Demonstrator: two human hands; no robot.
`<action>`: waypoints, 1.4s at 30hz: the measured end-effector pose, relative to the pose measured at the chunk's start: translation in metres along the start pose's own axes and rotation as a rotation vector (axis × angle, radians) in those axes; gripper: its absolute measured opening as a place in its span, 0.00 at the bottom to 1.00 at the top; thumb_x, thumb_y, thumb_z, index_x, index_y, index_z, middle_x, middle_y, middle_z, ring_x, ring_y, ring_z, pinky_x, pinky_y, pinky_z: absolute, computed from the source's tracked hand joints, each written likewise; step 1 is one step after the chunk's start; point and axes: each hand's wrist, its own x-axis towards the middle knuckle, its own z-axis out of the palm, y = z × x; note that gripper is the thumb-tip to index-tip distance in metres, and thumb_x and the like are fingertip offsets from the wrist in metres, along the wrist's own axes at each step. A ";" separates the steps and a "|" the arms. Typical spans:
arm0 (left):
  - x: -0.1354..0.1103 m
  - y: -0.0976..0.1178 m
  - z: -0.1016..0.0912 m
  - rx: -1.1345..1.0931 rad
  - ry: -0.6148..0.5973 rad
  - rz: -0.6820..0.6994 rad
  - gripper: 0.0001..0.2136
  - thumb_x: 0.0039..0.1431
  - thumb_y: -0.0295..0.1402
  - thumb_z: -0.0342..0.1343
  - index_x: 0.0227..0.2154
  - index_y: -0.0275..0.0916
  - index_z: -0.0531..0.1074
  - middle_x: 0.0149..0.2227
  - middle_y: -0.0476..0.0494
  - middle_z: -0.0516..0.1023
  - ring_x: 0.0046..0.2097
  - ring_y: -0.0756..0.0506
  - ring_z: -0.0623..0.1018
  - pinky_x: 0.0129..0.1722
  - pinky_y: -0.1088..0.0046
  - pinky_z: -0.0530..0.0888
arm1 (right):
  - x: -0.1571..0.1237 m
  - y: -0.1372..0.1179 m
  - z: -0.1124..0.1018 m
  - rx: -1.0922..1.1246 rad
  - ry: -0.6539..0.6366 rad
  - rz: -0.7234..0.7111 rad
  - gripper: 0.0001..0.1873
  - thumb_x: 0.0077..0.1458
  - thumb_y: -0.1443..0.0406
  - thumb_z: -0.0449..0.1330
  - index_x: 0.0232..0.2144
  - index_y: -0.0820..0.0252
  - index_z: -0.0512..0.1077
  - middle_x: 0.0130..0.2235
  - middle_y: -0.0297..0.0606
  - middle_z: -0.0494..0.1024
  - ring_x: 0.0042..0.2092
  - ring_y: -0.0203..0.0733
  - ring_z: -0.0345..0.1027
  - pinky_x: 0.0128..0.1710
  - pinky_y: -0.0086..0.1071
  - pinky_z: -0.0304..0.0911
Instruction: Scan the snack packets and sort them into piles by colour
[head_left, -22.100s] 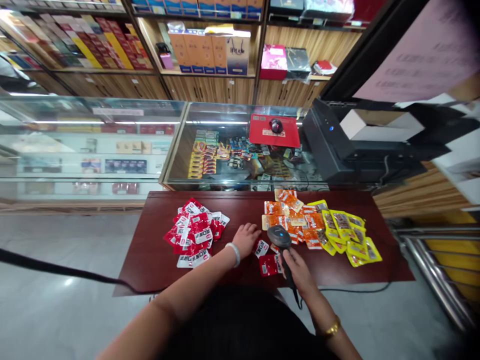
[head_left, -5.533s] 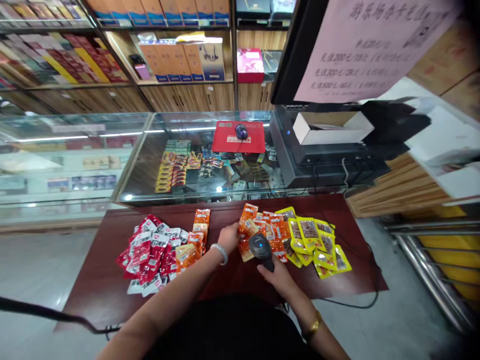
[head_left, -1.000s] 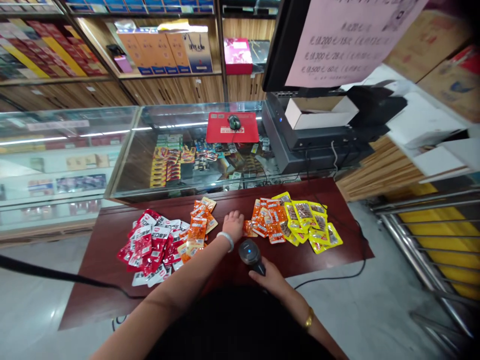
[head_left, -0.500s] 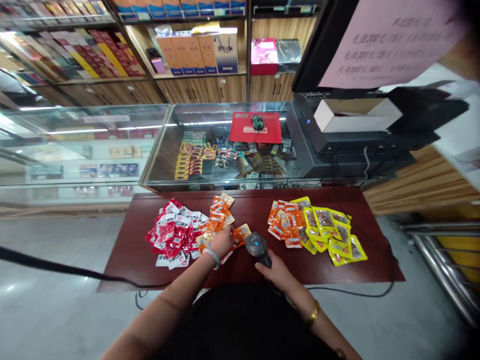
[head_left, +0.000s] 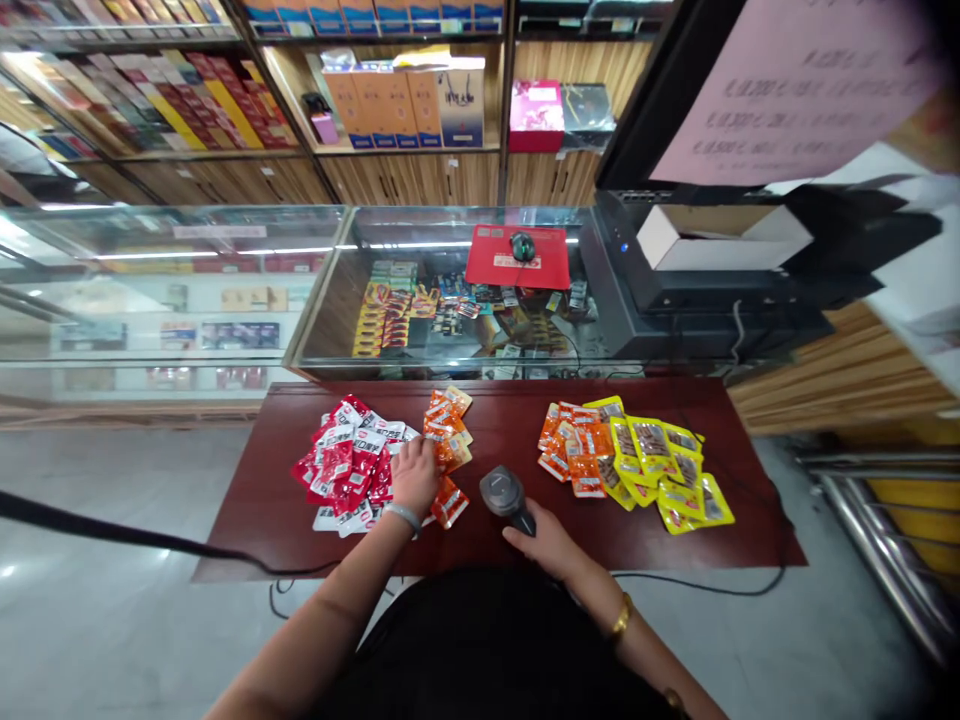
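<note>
Packets of red and white point(head_left: 337, 465) lay in an overlapping heap at the left of the dark red table point(head_left: 495, 420). Over the heap's right edge we had our left hand point(head_left: 415, 475) palm down, fingers pointing away from us and slightly bent, the forearm slanting in from the lower left with a pale bracelet point(head_left: 406, 517) at the wrist. Whether those fingers pinched anything we could not tell, since the back of the hand hid what was beneath. Just beyond them and to the right lay a loose column of orange packets point(head_left: 448, 420), with a single orange packet point(head_left: 450, 502) nearer us. We judged the step in hand to be passing orange packets by the scanner point(head_left: 501, 490) and laying them on this left side. We gripped that scanner by its handle in our right hand point(head_left: 547, 540), its head aimed forward and leftward, the forearm angled up from the lower right. Farther right, a second orange cluster point(head_left: 585, 440) touched the yellow packets point(head_left: 649, 450). The next move, in our judgement, called for the left hand to reach across to that cluster, with the scanner held clear of its path.
</note>
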 end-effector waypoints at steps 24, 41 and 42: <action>0.053 0.200 0.068 -0.594 -0.541 -0.098 0.14 0.53 0.37 0.62 0.40 0.35 0.73 0.31 0.44 0.80 0.28 0.49 0.76 0.28 0.75 0.68 | -0.063 0.055 -0.063 0.217 0.258 0.168 0.27 0.48 0.49 0.66 0.46 0.58 0.73 0.34 0.38 0.78 0.38 0.51 0.73 0.39 0.41 0.69; -0.026 0.066 0.065 -1.166 -0.486 -0.293 0.16 0.49 0.42 0.64 0.36 0.36 0.71 0.28 0.50 0.78 0.26 0.52 0.73 0.26 0.78 0.67 | -0.008 0.012 -0.045 0.116 0.077 0.051 0.28 0.50 0.52 0.65 0.50 0.59 0.71 0.38 0.40 0.79 0.38 0.49 0.73 0.37 0.39 0.70; -0.029 0.058 0.065 -1.170 -0.476 -0.302 0.17 0.48 0.43 0.64 0.36 0.36 0.71 0.28 0.50 0.77 0.27 0.52 0.74 0.26 0.77 0.68 | -0.003 0.008 -0.041 0.094 0.054 0.044 0.27 0.50 0.52 0.65 0.50 0.59 0.72 0.38 0.41 0.79 0.39 0.49 0.74 0.37 0.39 0.70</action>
